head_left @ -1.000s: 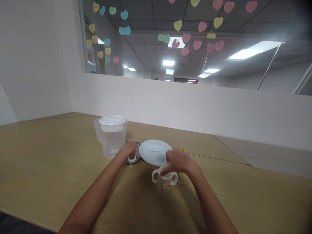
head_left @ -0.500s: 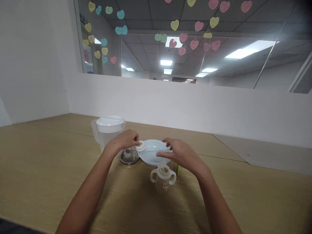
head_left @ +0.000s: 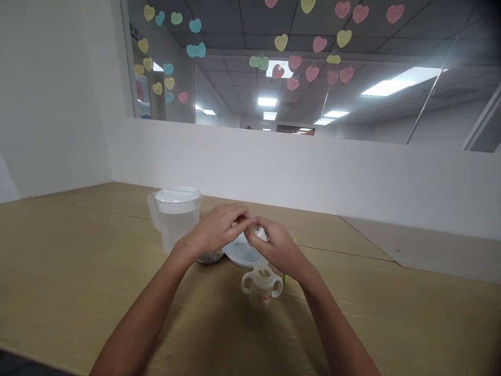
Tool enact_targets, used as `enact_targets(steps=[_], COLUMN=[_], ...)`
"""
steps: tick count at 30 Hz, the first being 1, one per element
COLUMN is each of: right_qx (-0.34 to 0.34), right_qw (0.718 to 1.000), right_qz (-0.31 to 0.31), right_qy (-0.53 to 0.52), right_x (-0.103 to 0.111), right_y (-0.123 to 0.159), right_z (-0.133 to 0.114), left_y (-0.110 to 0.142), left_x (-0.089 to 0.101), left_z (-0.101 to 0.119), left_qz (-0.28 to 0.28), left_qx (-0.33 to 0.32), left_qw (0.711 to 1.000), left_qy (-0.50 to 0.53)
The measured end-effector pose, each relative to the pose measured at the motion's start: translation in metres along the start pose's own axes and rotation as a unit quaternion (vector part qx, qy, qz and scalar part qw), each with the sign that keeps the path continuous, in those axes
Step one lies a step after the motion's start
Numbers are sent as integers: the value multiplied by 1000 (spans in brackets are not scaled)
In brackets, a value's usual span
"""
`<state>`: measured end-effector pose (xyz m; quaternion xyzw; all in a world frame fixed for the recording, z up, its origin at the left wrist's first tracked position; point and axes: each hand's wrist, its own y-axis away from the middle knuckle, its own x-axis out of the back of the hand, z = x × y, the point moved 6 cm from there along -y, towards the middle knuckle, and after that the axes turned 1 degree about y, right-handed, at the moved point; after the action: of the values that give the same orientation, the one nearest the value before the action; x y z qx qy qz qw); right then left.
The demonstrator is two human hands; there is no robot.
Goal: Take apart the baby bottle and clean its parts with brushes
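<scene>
Well, the left hand [head_left: 216, 228] and the right hand [head_left: 278, 246] are close together above the white plate [head_left: 238, 254], which lies on the table [head_left: 78, 261] toward its far edge. The right fingers [head_left: 270, 230] and thumb pinch a small white plastic piece [head_left: 259, 233] – it is held in the air over the plate. The left fingers [head_left: 235, 222] curl toward it, but I cannot tell if they touch it or hold something else. In front of the plate stands a clear two-handled sippy cup [head_left: 261, 295], upright. To the left is a clear plastic pitcher [head_left: 176, 222] with a white lid – and a glass jar with a metal base [head_left: 209, 258], mostly hidden behind the left wrist. A small green-yellow object [head_left: 286, 278] sits just beside the cup
</scene>
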<state>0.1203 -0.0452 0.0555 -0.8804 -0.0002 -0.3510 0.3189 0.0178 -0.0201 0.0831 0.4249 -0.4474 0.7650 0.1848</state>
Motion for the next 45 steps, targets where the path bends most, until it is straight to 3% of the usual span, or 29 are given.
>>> enact_targets(steps=[5, 7, 10, 13, 19, 26, 29, 33, 39, 45], right_qx=[5, 8, 11, 32, 71, 82, 70, 41, -6, 12], right_qw=[999, 994, 963, 932, 914, 910, 922, 943, 953, 951], right_qz=[36, 36, 33, 77, 177, 210, 205, 167, 79, 58], right_qy=[-12, -107, -268, -353, -358, -349, -321, -286, -294, -304], right_x=[2, -2, -13, -21, -29, -32, -33, -34, -36, -31], right_y=[-1, -3, -6, -7, -1, 3, 2, -2, -6, -5], right_z=[3, 5, 5, 3, -4, -4, -4, -1, 1, -3], left_y=[-1, -2, 0, 3, 7, 4, 3, 3, 3, 4], left_x=[-4, -2, 3, 11, 17, 12, 14, 16, 18, 22], left_z=[5, 7, 11, 17, 19, 12, 11, 6, 3, 7], left_qz=[37, 77, 145, 214, 279, 279, 262, 237, 223, 200], left_qx=[-28, -44, -70, -89, -69, -41, -42, -35, -32, -28], left_qw=[997, 994, 986, 973, 954, 949, 955, 964, 969, 974], left_qy=[-65, -65, -45, 7, 88, 140, 134, 113, 97, 103])
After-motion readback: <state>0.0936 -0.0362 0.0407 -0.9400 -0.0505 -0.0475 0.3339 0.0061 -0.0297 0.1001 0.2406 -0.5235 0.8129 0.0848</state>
